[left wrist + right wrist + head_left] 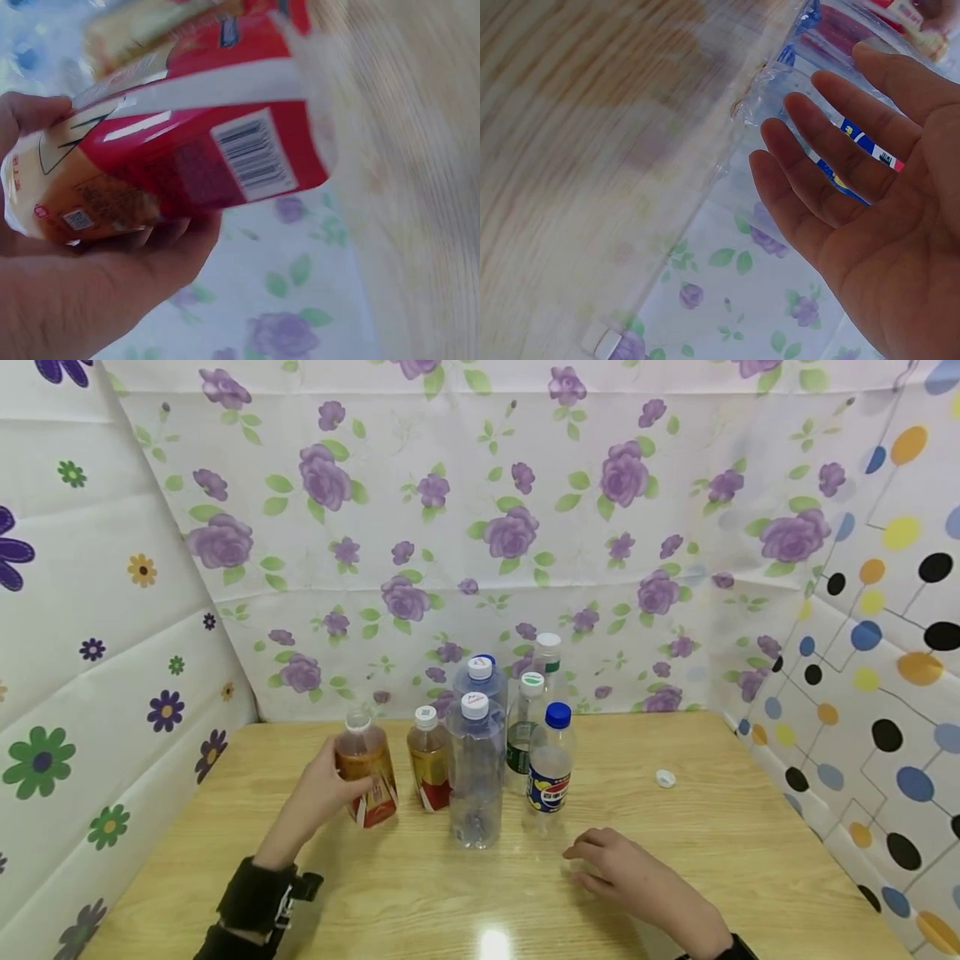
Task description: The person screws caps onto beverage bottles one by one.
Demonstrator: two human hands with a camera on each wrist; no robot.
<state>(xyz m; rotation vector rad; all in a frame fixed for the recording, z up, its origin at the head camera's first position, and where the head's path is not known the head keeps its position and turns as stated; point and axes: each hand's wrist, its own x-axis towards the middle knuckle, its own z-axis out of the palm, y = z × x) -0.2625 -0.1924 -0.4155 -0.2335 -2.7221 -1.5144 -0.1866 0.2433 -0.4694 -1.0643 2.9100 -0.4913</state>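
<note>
My left hand [322, 787] grips a plastic bottle [377, 789] with a red and orange label, fingers and thumb round its sides. The bottle leans a little, and no cap shows on its mouth. In the left wrist view the label's barcode [255, 155] faces the camera. Just right of it stands a similar bottle [427, 760] with a white cap. My right hand [630, 870] hovers by the table's front right, fingers relaxed and holding nothing. Nearest to it is a clear bottle [550, 777] with a blue cap and blue label.
A tall clear bottle [476, 777] with a white cap stands mid-table, another clear bottle [480, 681] behind it. Green-labelled bottles [522, 727] stand farther back. A loose white cap [665, 778] lies on the wooden table [720, 810] at the right. Patterned cloth [465, 535] walls the back and sides.
</note>
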